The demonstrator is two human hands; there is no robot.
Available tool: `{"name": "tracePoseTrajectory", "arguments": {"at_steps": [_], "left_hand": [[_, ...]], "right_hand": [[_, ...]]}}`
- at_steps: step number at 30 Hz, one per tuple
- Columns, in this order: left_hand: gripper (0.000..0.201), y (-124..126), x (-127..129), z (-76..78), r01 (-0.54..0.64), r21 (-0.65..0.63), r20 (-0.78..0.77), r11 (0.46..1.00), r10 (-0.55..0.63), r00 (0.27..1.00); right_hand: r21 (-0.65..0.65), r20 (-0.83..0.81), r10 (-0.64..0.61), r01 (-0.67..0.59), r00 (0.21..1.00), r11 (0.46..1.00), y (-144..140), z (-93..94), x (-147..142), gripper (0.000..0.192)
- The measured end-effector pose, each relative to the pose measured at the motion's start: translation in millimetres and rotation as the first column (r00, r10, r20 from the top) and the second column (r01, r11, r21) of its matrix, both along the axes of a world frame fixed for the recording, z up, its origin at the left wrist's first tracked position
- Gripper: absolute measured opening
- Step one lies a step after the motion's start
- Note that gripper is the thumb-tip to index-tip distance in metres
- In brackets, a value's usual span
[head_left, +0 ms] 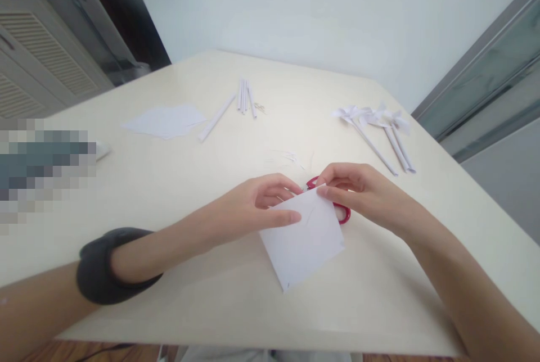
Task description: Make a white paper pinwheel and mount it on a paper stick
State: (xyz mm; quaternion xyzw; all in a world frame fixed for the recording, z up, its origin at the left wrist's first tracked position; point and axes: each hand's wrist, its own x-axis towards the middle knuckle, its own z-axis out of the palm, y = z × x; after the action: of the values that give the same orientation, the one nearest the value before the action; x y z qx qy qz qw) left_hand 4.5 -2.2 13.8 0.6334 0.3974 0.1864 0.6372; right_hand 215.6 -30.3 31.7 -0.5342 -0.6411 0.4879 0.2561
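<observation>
A white sheet of paper (306, 244), roughly square with a short curved line near its upper part, is held between both hands above the table. My left hand (268, 202) grips its upper left edge, thumb on top and fingers behind. My right hand (354, 185) pinches the upper right corner between thumb and fingers. Scissors with red handles (346, 215) lie on the table behind the paper and under my right hand, partly hidden. Several thin pale strips (291, 157) lie just beyond my hands.
White paper sheets (166, 121) lie at the left. Near them are a rolled paper tube (217, 118), several thinner tubes (243, 96) and small tan bits (260, 108). Paper pinwheels (382, 117) on rolled sticks rest at the right. A wall borders the table's (189, 306) far edge.
</observation>
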Motion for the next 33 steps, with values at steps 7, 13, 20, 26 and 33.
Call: {"name": "tracePoseTrajectory", "arguments": {"at_steps": [7,13,20,26,33], "left_hand": [[0.010,2.2,-1.3,0.3,-0.048,-0.009,0.017,0.999,0.048,0.999],[0.010,1.8,-1.3,-0.1,-0.070,0.016,0.035,0.997,0.069,0.997],[0.009,2.5,-2.6,-1.9,-0.080,0.034,0.059,0.996,0.078,0.995],[0.014,3.9,-5.6,-2.3,0.008,0.046,0.088,0.999,-0.013,0.996],[0.016,3.8,-2.2,-9.6,-0.011,0.075,0.115,0.997,0.003,0.993]], "right_hand": [[0.075,0.002,0.023,-0.023,1.000,0.997,-5.2,-4.9,-19.3,0.012],[0.107,0.011,0.037,-0.038,0.999,0.994,-6.3,-4.1,-18.4,0.010],[0.205,0.066,0.020,-0.033,0.998,0.978,-9.0,-5.4,-23.4,0.005],[0.278,0.115,-0.006,-0.027,0.993,0.960,-10.6,-6.1,-27.6,0.001],[0.368,0.072,0.012,-0.037,0.997,0.929,-10.2,-6.6,-29.5,0.005]]}}
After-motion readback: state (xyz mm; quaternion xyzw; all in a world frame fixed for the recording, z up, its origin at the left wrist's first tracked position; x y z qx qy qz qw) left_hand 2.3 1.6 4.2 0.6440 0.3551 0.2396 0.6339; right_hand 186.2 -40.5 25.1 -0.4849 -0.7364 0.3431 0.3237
